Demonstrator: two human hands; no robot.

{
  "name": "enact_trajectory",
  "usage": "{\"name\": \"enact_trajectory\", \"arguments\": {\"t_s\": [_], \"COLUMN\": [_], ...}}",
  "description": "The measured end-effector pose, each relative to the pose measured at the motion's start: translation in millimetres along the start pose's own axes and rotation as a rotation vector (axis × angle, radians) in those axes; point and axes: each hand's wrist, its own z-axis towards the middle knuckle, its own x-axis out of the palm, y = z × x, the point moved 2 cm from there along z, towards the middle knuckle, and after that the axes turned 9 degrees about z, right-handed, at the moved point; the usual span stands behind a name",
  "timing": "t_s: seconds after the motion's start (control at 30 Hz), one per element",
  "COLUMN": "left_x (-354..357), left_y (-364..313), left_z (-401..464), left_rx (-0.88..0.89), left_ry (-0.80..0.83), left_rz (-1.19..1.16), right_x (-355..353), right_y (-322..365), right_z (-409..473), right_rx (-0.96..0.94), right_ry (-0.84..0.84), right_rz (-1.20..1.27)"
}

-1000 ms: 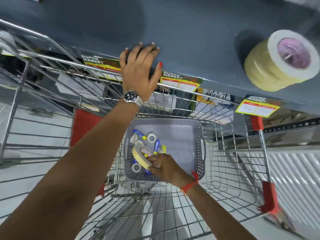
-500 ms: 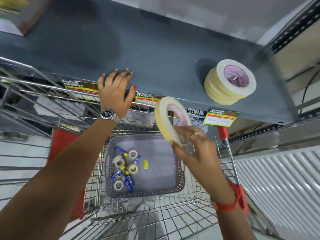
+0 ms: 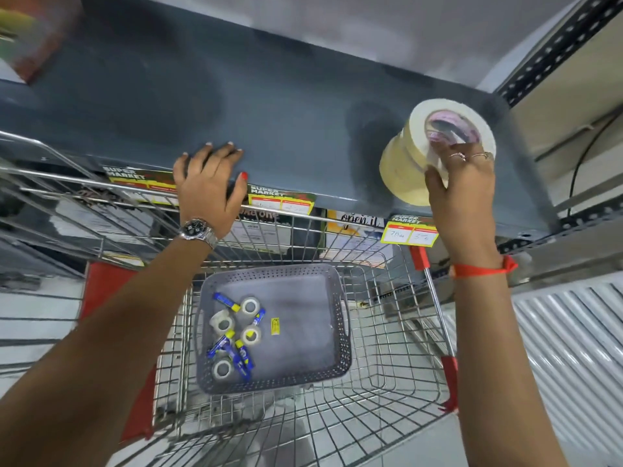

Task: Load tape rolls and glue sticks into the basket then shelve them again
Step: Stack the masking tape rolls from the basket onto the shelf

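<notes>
A grey perforated basket (image 3: 333, 335) sits inside a wire shopping cart (image 3: 387, 392). In its left half lie several small clear tape rolls (image 3: 250, 305) and several blue-and-yellow glue sticks (image 3: 243, 358). On the grey shelf (image 3: 269, 106), at the right, stands a stack of wide cream tape rolls (image 3: 401, 166). My right hand (image 3: 462, 183) holds the top cream tape roll (image 3: 448, 112) on that stack, fingers over its pink core. My left hand (image 3: 210, 183) rests flat on the shelf's front edge, holding nothing.
Yellow price labels (image 3: 409, 232) line the shelf edge. A perforated metal upright (image 3: 556, 45) bounds the shelf at the right. A blurred coloured package (image 3: 30, 32) sits at the shelf's far left. The cart has red corner guards (image 3: 450, 365).
My right hand lifted a wide cream tape roll out of the basket, carried it up and right, and now has it on top of the shelf stack. My left hand stayed on the shelf edge.
</notes>
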Motion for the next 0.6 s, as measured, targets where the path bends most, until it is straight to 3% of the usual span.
{"name": "enact_trajectory", "arguments": {"t_s": [0.23,0.6], "left_x": [2.8,0.6], "left_y": [1.1,1.9], "left_z": [0.2,-1.0], "left_rx": [0.006,0.020], "left_ry": [-0.016,-0.046], "left_rz": [0.006,0.019], "right_x": [13.2,18.3], "right_y": [-17.3,-14.1], "right_z": [10.6,9.0], "right_rx": [0.041,0.031], "right_ry": [0.066,0.037], "right_rz": [-0.029,-0.025]}}
